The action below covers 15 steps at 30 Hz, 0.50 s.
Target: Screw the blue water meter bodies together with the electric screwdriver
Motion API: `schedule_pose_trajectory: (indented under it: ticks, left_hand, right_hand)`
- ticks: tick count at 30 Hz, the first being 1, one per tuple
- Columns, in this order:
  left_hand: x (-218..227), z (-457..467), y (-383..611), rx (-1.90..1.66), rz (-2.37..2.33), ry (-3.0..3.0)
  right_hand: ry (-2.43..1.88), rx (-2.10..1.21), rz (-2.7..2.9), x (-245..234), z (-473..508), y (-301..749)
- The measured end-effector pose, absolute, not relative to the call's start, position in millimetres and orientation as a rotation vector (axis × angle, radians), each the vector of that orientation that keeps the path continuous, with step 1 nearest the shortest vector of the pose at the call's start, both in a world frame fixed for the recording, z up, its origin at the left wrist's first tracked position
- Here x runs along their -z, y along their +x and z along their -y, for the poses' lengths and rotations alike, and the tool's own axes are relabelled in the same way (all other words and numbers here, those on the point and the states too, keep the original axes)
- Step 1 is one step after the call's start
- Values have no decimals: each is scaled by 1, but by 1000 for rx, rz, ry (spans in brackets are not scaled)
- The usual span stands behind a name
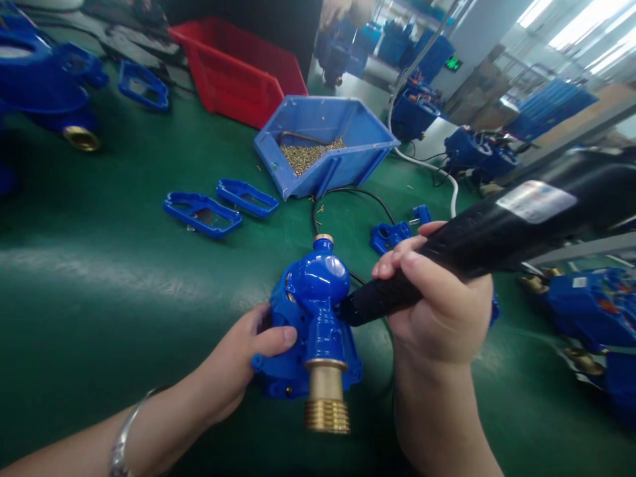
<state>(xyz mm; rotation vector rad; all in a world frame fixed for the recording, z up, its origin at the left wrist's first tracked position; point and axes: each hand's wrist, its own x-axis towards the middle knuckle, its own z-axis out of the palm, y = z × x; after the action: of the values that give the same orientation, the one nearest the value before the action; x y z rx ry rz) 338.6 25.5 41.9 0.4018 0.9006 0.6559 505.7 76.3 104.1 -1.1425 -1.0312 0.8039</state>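
A blue water meter [322, 278] with a brass threaded end [326, 404] stands on the green bench, that end pointing towards me. My left hand [263, 341] grips its left side, thumb on top and the other fingers mostly hidden behind the body. In my right hand [437, 298] is a black electric screwdriver [477, 232], held at a slant with its front end at the meter's right side. The bit and whatever it touches are hidden from me.
Beyond the meter sits a blue bin [342, 165] of small brass screws [308, 156], with a red bin [238, 73] behind it. Blue frame-shaped covers [203, 215] lie to the left. Blue brackets [390, 235] and a black cable [358, 192] are nearby; more meters [591, 305] stand right.
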Motion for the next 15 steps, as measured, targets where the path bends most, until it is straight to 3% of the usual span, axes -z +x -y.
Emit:
schedule_pose_trajectory:
  ticks: [15]
  left_hand:
    - [-41, -29, 335, -603, -909, 429]
  right_hand:
    - [-1153, -738, 961, -97, -74, 502]
